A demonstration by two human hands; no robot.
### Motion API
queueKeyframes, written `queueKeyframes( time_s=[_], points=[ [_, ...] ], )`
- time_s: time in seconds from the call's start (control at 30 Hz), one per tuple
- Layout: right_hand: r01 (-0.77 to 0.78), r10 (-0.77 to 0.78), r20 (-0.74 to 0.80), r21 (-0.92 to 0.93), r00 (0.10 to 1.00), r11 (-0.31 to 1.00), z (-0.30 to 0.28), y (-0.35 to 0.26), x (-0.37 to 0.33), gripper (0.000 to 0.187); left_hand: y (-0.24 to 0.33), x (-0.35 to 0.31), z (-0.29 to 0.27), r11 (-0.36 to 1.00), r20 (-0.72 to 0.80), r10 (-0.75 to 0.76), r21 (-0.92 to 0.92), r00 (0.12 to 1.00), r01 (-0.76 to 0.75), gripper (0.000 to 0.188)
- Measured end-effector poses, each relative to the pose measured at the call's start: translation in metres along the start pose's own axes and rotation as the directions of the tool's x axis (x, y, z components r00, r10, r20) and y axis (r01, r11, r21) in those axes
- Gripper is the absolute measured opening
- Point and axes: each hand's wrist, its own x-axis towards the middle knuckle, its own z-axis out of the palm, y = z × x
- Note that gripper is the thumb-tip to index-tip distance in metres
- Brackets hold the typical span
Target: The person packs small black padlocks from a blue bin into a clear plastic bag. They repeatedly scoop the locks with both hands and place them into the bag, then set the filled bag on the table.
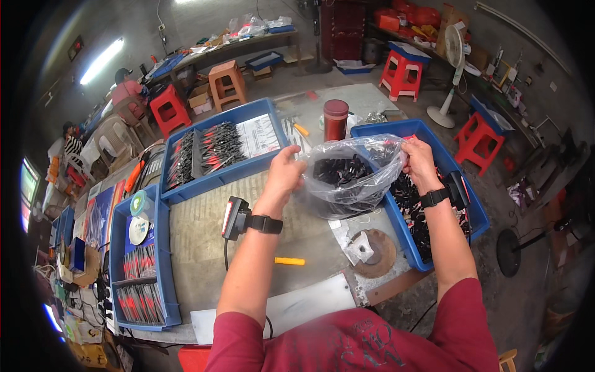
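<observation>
Between my hands hangs a clear plastic bag, its mouth spread wide. Small black parts fill its lower portion; their exact kind is too small to make out. My left hand pinches the bag's left rim, and my right hand grips the rim on the other side. The bag's right part overlaps a blue tray heaped with more black parts, some with red and pale bits. Each of my wrists carries a black strapped-on device.
A large blue tray holds rows of black and red pieces; a smaller blue tray stands nearer left. On the table are a dark red canister, a yellow handle and a round metal disc. Two people sit far left; a fan stands right.
</observation>
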Motion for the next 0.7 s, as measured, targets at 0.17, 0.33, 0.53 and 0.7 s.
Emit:
queueKeyframes(
  time_s=[0.17,0.33,0.53,0.7],
  points=[
    [0.17,-0.214,-0.113,-0.308,0.97,0.936,0.008,-0.012,-0.007,0.011,0.0,0.002,0.002,0.999,-0.008,0.01,-0.037,1.0,-0.011,0.048],
    [0.792,-0.811,0.304,-0.54,0.5,0.285,0.029,-0.034,-0.05,0.032,-0.001,0.004,0.007,1.0,-0.064,0.01,-0.024,0.998,-0.011,0.048],
    [0.873,-0.345,0.821,-0.488,0.455,-0.012,0.059,-0.014,-0.087,0.018,-0.003,0.007,0.01,0.998,-0.081,0.03,-0.046,0.996,-0.034,0.049],
    [0.845,-0.591,0.628,-0.495,0.507,0.199,0.052,-0.026,-0.055,0.005,0.0,0.007,0.01,0.998,-0.057,0.063,0.013,0.996,-0.063,0.05]
  ],
)
